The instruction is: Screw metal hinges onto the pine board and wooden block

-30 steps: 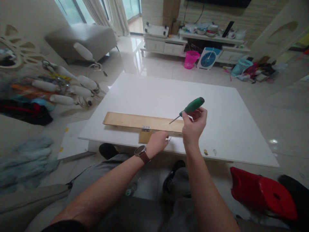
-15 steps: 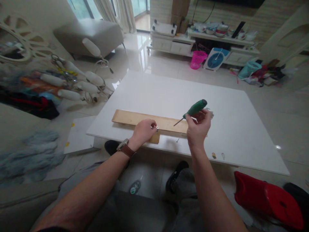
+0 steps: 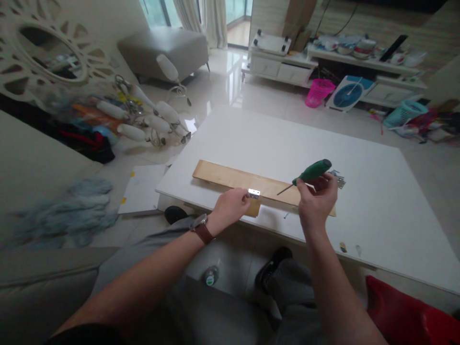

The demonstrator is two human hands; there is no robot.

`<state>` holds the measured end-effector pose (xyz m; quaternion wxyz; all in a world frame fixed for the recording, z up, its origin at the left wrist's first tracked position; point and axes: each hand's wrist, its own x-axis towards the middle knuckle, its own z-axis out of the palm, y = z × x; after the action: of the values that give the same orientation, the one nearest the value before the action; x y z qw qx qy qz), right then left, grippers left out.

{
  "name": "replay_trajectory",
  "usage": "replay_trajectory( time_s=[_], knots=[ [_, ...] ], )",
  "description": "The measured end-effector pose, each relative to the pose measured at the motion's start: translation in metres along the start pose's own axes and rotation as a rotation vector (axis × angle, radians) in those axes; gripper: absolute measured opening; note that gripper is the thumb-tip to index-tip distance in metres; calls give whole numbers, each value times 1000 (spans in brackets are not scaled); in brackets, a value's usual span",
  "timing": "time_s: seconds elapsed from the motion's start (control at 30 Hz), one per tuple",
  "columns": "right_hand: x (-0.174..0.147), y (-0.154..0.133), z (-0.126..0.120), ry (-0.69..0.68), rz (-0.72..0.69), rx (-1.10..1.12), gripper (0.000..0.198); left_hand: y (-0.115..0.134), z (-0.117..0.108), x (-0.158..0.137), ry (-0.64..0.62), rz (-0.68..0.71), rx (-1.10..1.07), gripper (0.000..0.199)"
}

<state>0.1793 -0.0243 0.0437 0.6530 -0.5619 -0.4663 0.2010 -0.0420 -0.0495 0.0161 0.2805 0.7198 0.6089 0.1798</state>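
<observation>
"Where are the hands?"
"Apart. The left hand (image 3: 232, 205) pinches one hinge (image 3: 254, 193) at the near edge of the plank (image 3: 230, 176); the right hand (image 3: 318, 199) grips one green screwdriver (image 3: 313, 171) above it."
"Labels?"
"One bottle (image 3: 211, 275), floor-level, nearer than the plank: too small to read."
"Hidden?"
"Metal parts (image 3: 340, 182) beyond the plank's right end, partly covered, uncountable. One screw (image 3: 286, 215) lies nearer than the plank."

No text, brand, number or sign can be read. A green and white label (image 3: 210, 281) is seen on the bottle (image 3: 212, 272) on the floor (image 3: 233, 268), beyond the near edge of the white surface (image 3: 377, 206), but its print is too small to be made out.
</observation>
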Motion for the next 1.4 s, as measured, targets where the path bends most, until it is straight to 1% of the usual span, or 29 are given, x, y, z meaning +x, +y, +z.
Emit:
replay_trajectory(
  time_s=[0.13,0.2,0.27,0.37,0.47,0.57,0.7,0.8,0.93,1.1,1.3,1.4],
  knots=[
    [-3,0,8,3,-26,4,45,-12,16,-9,81,-44,-195,20],
    [-4,-1,12,3,-41,13,46,-19,25,-10,135,-106,-272,21],
    [-6,-1,16,-10,-55,25,46,-25,34,-10,160,-202,-323,22],
    [-11,-2,21,-43,-64,27,45,-34,49,-6,148,-351,-390,25],
    [-18,-3,26,-82,-67,6,44,-40,61,1,118,-471,-473,26],
    [-24,-5,30,-124,-84,-2,44,-39,68,6,84,-533,-577,20],
    [-30,-6,33,-161,-130,14,45,-36,71,5,60,-536,-652,16],
    [-34,0,34,-170,-150,31,45,-36,75,3,85,-509,-653,18],
    [-39,9,35,-203,-147,11,46,-37,80,2,116,-495,-621,22],
    [-40,10,38,-222,-128,15,47,-35,83,3,136,-454,-590,22],
    [-41,10,43,-227,-120,5,47,-30,81,1,102,-422,-459,24],
    [-42,12,45,-242,-127,0,44,-28,78,0,96,-417,-432,23]
  ],
)
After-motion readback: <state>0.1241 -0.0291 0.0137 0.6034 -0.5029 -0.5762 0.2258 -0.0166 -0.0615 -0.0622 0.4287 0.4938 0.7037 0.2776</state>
